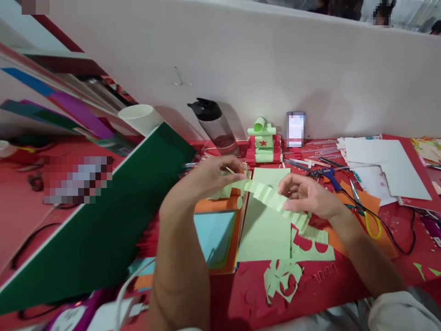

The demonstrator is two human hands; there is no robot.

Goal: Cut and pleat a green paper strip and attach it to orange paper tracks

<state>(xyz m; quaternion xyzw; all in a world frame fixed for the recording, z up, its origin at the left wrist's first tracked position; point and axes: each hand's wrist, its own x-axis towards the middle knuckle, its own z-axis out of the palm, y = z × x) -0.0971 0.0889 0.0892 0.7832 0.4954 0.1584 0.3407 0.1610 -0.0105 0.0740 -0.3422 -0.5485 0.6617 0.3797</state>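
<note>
My left hand (210,177) pinches one end of a pleated light-green paper strip (267,195). My right hand (306,195) holds the same strip further along; its tail hangs down to the right over the table. Beneath the hands lies a flat light-green sheet (265,230) with cut-out green scraps (282,278) beside it. A stack of coloured sheets, light blue on top (213,232), lies under my left forearm.
A green and red paper tank model (263,142) stands at the back by a phone (295,128) and a clear bottle (215,126). A large dark-green sheet (96,220) leans at the left. Scissors (365,214), a glue gun (325,174), white paper (386,168) lie right.
</note>
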